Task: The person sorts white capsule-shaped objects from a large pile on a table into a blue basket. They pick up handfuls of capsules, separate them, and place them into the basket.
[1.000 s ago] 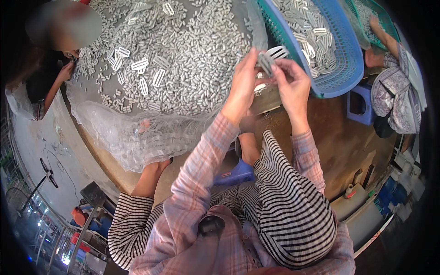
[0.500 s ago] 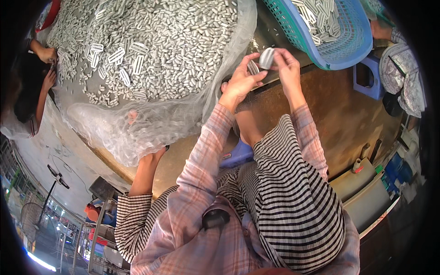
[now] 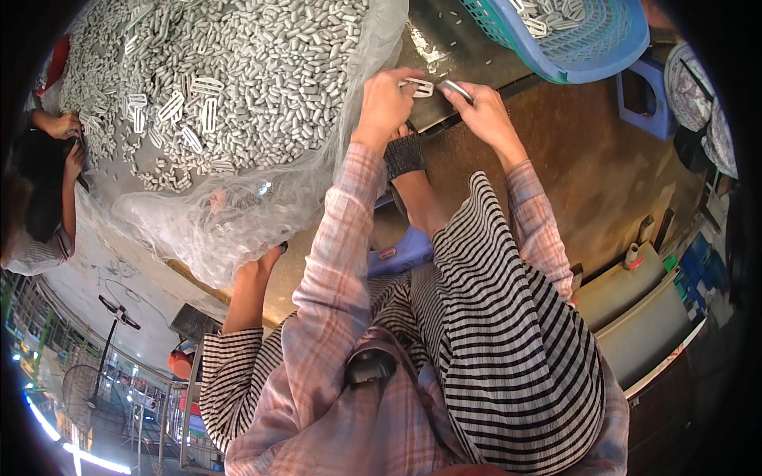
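Note:
My left hand (image 3: 385, 107) is closed, pinching a pale slotted oval buckle (image 3: 423, 89) between thumb and fingers. Just to its right, my right hand (image 3: 482, 113) grips a flat, shiny grey oval piece (image 3: 456, 90), seen nearly edge-on. The two pieces are close together but apart. A wide heap of small grey pellets (image 3: 262, 87) spreads to the left, with several slotted buckles (image 3: 209, 115) lying on top. Beyond my right hand, a blue basket (image 3: 567, 74) contains more slotted pieces (image 3: 556, 14).
Translucent mesh sheeting (image 3: 230, 214) edges the heap. Another person's hands (image 3: 67, 143) are at its far left side. A blue stool (image 3: 644, 99) stands under the basket's right side; another blue stool (image 3: 401, 252) shows between my legs. A patterned bag (image 3: 689, 87) sits at right.
My hands have moved apart and slightly up. The slotted buckle in my left hand now shows plainly, and the right-hand piece has turned from face-on to edge-on. The view has shifted a little.

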Motion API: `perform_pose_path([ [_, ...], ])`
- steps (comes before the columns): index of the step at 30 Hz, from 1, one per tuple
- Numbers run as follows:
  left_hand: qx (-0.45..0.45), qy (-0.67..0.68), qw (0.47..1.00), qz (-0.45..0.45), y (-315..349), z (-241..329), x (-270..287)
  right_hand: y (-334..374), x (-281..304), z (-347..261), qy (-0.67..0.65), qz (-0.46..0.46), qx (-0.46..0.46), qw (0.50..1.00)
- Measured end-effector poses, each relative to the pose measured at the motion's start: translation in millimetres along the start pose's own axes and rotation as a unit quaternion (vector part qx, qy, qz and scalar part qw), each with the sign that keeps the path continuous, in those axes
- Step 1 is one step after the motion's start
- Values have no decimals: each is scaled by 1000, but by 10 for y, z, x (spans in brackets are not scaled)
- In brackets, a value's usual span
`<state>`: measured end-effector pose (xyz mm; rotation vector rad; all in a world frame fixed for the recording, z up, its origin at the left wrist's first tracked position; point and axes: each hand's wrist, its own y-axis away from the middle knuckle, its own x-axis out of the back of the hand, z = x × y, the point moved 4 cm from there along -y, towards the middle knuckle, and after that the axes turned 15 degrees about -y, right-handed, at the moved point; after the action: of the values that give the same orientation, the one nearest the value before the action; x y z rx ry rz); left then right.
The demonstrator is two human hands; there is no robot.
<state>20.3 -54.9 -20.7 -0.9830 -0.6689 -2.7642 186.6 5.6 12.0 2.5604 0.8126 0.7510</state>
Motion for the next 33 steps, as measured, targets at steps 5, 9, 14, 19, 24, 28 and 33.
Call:
perform_pose_path([
  [5, 89, 21, 995, 42, -109, -16, 41, 36, -1, -29, 93, -12, 30, 995],
  [9, 128, 61, 987, 71, -104, 15, -2, 76, -64, 45, 160, -7, 50, 986],
  [14, 161, 44, 982, 89, -55, 61, -2, 111, -209, -140, 215, -13, 30, 976],
  [19, 174, 37, 979, 96, -55, 111, 29, 62, -242, -68, 237, -17, 67, 969],
  [24, 164, 19, 981, 99, -62, 107, 48, 47, -320, -77, 294, -14, 90, 951],
  [28, 56, 14, 987, 151, -73, 237, -13, -41, -349, -66, 329, -21, 123, 936],
  [33, 162, 62, 975, 136, -188, 106, -79, 49, -162, 131, 244, -4, 253, 936],
])
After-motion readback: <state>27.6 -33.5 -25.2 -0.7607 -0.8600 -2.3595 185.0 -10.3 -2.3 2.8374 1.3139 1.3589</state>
